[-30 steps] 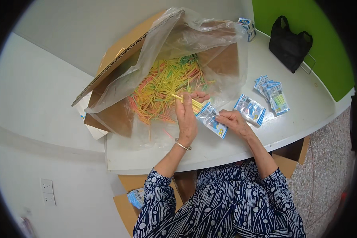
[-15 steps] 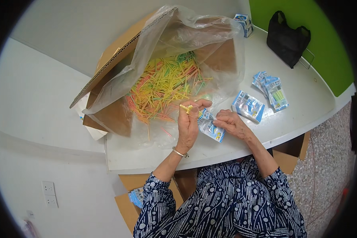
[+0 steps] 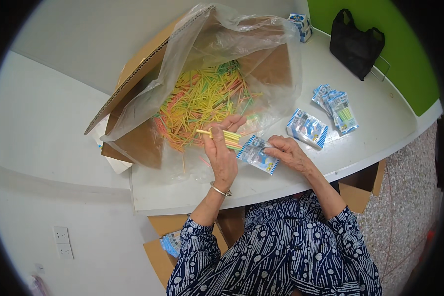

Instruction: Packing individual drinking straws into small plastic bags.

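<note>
Clasping slim sticks (image 3: 230, 137), frame centre: left hand (image 3: 224, 157), fingers half-curled; right hand (image 3: 290, 153) pinches a packet (image 3: 255, 155) by its right side. Sticks probably light, brittle, best held mid-length; packet likely limp.

wall (image 3: 84, 44) — pale grey | green panel (image 3: 412, 59), right | white table (image 3: 375, 118) — curved edge | speckled floor (image 3: 409, 197) | white sockets (image 3: 63, 242)

The bare left hand (image 3: 223, 157), at the frame's centre, is curled in a grip, its thumb upright and fingers bent toward the right. The bare right hand (image 3: 288, 154), right of centre, points leftward, thumb and forefinger pinched. The left forearm (image 3: 205, 211) slants up rightward from lower centre; the right forearm (image 3: 324, 188) slants up leftward.
</note>
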{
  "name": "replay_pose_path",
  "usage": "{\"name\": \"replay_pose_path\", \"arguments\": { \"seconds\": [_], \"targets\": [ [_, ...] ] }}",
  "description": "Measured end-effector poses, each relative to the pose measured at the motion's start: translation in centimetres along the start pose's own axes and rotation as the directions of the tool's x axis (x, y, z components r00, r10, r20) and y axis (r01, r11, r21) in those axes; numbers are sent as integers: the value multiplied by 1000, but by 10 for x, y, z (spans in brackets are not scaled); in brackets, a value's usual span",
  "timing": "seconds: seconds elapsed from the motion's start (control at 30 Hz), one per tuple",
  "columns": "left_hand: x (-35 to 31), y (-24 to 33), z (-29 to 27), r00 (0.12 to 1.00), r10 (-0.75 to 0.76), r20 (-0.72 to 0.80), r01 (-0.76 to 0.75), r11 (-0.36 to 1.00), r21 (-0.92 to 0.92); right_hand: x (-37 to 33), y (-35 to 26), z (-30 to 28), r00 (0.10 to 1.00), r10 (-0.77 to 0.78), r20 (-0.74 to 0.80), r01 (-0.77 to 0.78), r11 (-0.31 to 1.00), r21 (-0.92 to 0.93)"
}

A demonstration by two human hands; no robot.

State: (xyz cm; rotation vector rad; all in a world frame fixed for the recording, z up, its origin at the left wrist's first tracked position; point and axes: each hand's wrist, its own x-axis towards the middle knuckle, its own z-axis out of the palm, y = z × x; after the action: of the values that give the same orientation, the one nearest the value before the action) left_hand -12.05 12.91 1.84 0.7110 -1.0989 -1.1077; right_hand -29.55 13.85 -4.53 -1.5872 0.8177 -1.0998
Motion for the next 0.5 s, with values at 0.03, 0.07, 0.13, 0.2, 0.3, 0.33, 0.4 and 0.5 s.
{"name": "replay_pose_path", "arguments": {
  "seconds": [0.03,0.07,0.13,0.2,0.3,0.33,0.4,0.5],
  "targets": [
    [2,1,0,1000,-1,-3,1,1000,0,0,1,0,1000,2,2,-2,1000,0],
    [4,4,2,1000,18,-19,-18,1000,-4,-1,2,0,999,32,10,-32,999,38],
    [7,8,6,999,34,-37,-34,999,-8,-3,5,-1,998,66,20,-68,995,75],
    [8,12,9,994,64,-83,-66,998,-17,-4,6,-2,995,84,58,-87,995,42],
    [7,10,5,997,62,-40,-63,998,-24,-3,8,-1,995,68,77,-74,995,68],
    [6,9,4,997,61,-42,-62,998,-24,-3,10,-1,994,71,79,-76,995,68],
    [3,8,5,998,52,-28,-52,999,5,-3,12,0,995,-3,100,-2,999,48],
    [0,3,6,999,30,-12,-30,999,-38,-4,7,0,994,-5,109,-6,995,102]
  ]
}}
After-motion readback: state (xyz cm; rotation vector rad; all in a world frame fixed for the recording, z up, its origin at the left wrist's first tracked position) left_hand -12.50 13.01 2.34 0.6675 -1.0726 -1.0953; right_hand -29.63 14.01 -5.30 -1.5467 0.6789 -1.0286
